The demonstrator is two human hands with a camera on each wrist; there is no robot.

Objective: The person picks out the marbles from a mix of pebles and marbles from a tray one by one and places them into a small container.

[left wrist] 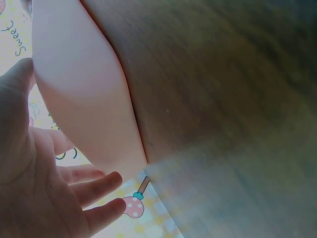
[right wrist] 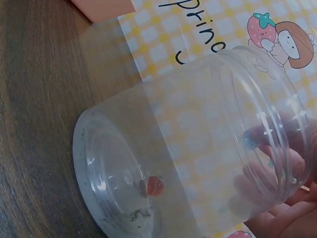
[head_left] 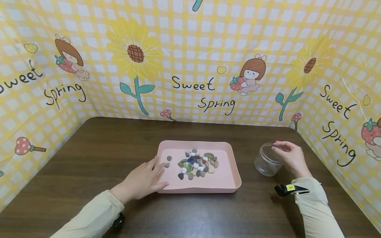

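Observation:
My right hand (head_left: 293, 158) is at the rim of a clear jar (head_left: 266, 167), pinching a small blue stone (right wrist: 249, 139) between thumb and fingertips. Through the jar wall, the right wrist view shows those fingertips at the mouth and an orange-red stone (right wrist: 155, 186) at the bottom. My left hand (head_left: 141, 180) rests against the left side of a pink tray (head_left: 199, 190), fingers spread and fairly straight. Inside the tray lies a cluster of mixed pebbles (head_left: 202, 174), grey, white, tan and brown, with a few blue and green glassy ones among them.
Two grey pebbles (head_left: 168, 161) lie apart from the cluster at the tray's left end. Everything stands on a dark wooden table (head_left: 119, 132). A yellow checked cloth (head_left: 190, 49) with printed figures rises behind it and on both sides.

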